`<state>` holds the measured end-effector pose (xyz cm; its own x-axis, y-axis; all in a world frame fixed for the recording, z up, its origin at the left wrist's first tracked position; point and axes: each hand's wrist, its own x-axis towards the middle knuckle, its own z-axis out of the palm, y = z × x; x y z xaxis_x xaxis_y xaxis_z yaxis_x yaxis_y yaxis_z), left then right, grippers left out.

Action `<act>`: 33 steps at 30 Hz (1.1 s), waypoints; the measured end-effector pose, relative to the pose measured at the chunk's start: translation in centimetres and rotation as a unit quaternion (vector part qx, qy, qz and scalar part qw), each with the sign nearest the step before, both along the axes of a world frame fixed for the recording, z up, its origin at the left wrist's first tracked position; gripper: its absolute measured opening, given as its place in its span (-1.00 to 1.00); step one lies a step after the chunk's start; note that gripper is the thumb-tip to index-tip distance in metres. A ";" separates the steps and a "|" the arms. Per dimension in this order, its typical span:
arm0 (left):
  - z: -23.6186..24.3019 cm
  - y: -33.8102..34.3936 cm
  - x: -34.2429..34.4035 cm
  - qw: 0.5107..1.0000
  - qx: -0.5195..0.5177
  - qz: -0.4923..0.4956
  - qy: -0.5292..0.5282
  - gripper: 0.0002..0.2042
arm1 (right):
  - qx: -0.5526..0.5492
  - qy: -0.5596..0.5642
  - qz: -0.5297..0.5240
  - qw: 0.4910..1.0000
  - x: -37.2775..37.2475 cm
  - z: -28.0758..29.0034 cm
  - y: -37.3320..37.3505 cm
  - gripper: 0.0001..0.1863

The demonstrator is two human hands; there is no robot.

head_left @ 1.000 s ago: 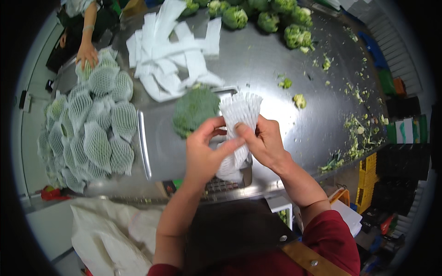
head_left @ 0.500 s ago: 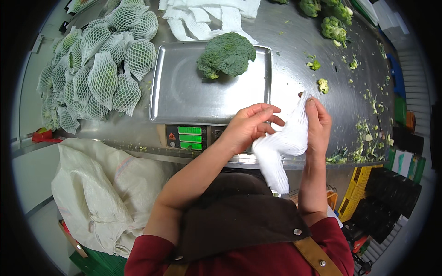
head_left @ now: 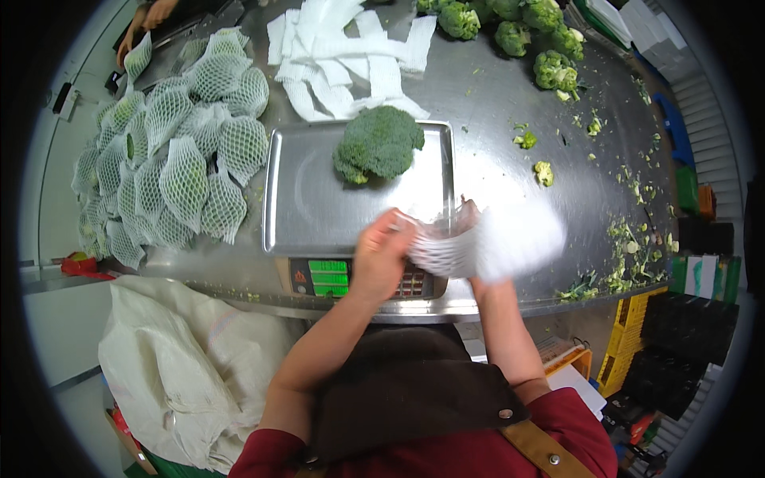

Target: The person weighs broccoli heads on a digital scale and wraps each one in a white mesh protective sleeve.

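Both my hands hold a white foam net sleeve [head_left: 494,243] over the front right corner of the scale. My left hand [head_left: 381,253] grips its left end. My right hand [head_left: 466,219] is pushed inside it and mostly hidden; the sleeve is blurred from motion. A bare broccoli head [head_left: 378,143] lies on the steel scale pan [head_left: 307,203], at its far side, apart from my hands. The scale's green display [head_left: 328,272] faces me below the pan.
Several netted broccoli heads [head_left: 171,159] are heaped left of the scale. A pile of white net sleeves [head_left: 343,56] lies behind it, loose broccoli [head_left: 526,32] at the far right. Green scraps [head_left: 629,247] litter the right side. Another person's hand [head_left: 143,20] shows top left. A white sack [head_left: 179,366] hangs below.
The sleeve, held hanging below the table edge half a second ago, is now up over the scale's corner and spread sideways. The view has tilted back toward the table.
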<state>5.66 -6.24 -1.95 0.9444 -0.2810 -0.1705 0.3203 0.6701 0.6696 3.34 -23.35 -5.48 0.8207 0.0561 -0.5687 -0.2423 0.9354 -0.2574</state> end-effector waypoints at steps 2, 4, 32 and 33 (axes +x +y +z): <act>1.2 1.7 2.8 0.990 -0.074 0.060 0.106 -0.84 | 0.011 -0.050 0.254 0.966 -1.6 -0.7 1.2 -0.57; 0.7 4.1 3.7 0.976 -0.088 0.024 0.197 -0.82 | -0.138 -0.082 0.377 0.912 -1.2 4.1 2.8 -0.49; 3.0 5.4 8.9 0.996 0.016 -0.057 0.067 -0.54 | -0.345 -0.247 0.269 0.864 7.6 10.7 2.2 -0.77; 1.6 6.6 8.0 0.986 -0.023 -0.101 0.131 -0.53 | -0.230 -0.195 0.294 0.907 7.4 9.8 2.0 -0.75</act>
<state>13.62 0.31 -0.38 0.7938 -0.4716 -0.3841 0.6081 0.6033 0.5160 10.73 -21.35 4.37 0.8697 0.3796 -0.3154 -0.4708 0.4464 -0.7609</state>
